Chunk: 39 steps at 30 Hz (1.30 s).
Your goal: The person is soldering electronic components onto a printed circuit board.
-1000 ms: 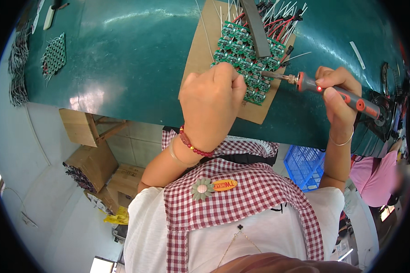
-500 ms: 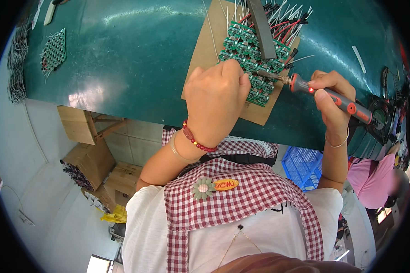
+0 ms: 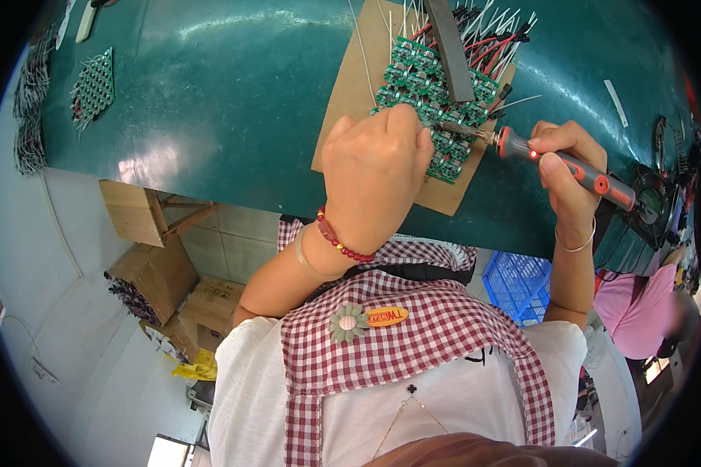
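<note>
Now farther left: soldering iron [image 3: 514, 145] over the green circuit boards [image 3: 420, 84]

Compared with one second ago, shifted leftward across the green circuit boards, closer to the left hand [image 3: 378, 167]; compared with half a second ago, almost at the same place. Judging from this, probably past the approach and already busy with fine work at one spot.

Grasps the soldering iron in the right hand [image 3: 568, 191], like a pen, with thumb and fingers around the handle and a small red light [image 3: 533, 154] showing beside the thumb. Points the iron tip [image 3: 459, 128] to the left, over the near part of the boards. Cannot tell about real contact: too small to judge.

Holds the left hand curled, back upward, just beside the iron tip, covering the near left part of the boards. Cannot tell about anything pinched inside, because of hidden fingertips.

Under the boards, a brown sheet [image 3: 346, 117] on the green table [image 3: 234, 93]. Across them from the far side, a grey bar [image 3: 449, 58]; around its far part, many red, white and black wires [image 3: 494, 48]. Well apart to the left, another panel of boards [image 3: 93, 89]; to the right, a white strip [image 3: 616, 103].
</note>
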Motion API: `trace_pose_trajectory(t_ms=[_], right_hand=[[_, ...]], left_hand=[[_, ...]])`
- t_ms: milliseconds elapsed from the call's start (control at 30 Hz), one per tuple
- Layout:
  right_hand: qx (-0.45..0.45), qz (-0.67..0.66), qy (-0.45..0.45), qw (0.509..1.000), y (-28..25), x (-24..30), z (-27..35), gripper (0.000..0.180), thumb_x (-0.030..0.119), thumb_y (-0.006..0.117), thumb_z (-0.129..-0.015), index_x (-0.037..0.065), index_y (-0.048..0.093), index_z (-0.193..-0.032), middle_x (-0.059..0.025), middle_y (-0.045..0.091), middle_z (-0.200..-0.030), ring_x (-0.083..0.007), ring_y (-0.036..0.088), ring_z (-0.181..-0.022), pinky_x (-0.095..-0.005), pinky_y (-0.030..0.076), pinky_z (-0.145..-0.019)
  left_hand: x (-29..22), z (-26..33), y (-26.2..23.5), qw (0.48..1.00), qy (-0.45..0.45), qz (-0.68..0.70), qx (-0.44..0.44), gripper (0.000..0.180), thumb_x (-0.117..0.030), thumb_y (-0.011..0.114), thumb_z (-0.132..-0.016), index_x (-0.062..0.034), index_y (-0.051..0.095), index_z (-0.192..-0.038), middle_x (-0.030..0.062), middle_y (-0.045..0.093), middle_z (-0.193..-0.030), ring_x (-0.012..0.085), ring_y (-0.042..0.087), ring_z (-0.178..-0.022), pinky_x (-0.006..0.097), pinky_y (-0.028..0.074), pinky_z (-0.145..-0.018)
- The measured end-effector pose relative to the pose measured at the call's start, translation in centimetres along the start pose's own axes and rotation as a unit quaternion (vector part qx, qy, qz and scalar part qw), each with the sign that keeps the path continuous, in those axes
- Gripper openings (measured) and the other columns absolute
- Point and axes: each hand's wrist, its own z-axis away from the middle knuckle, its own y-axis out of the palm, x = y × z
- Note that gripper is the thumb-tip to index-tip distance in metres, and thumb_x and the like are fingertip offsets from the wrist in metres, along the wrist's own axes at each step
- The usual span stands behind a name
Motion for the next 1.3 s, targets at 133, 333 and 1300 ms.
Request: trace_pose_trajectory(t_ms=[133, 333, 1300], right_hand=[[0.008, -0.004, -0.004, 1.0, -0.1, -0.1, 0.1, 0.015, 0.012, 0.065, -0.08, -0.003, 0.063, -0.085, -0.0056, 0.056, -0.067, -0.0098, 0.046, -0.059, -0.0252, 0.032, -0.054], [-0.012, -0.012, -0.046, 0.999, -0.2, 0.2, 0.3, 0.014, 0.01, 0.063, -0.08, -0.003, 0.063, -0.085, -0.0059, 0.055, -0.066, -0.0104, 0.045, -0.058, -0.0259, 0.032, -0.054], [0.04, -0.034, -0.081, 0.995, -0.6, 2.2, -1.1, 0.028, 0.023, 0.068, -0.084, -0.002, 0.062, -0.097, -0.0047, 0.057, -0.071, -0.0089, 0.048, -0.058, -0.0224, 0.037, -0.053]], left_hand=[[0.1, -0.1, 0.1, 1.0, 0.016, -0.011, -0.011, 0.021, -0.01, 0.075, -0.075, -0.01, 0.054, -0.07, 0.0022, 0.057, -0.058, 0.0239, 0.052, -0.051, 0.035, 0.039, -0.054], [0.0, 0.3, -1.0, 1.0, -0.007, -0.004, -0.003, 0.023, -0.014, 0.074, -0.075, -0.0098, 0.052, -0.072, 0.0041, 0.057, -0.062, 0.0232, 0.056, -0.057, 0.036, 0.036, -0.056], [2.2, 3.7, -2.5, 0.976, -0.121, 0.17, -0.066, 0.017, -0.003, 0.073, -0.075, -0.0071, 0.056, -0.073, 0.0021, 0.057, -0.057, 0.017, 0.052, -0.047, 0.029, 0.041, -0.049]])
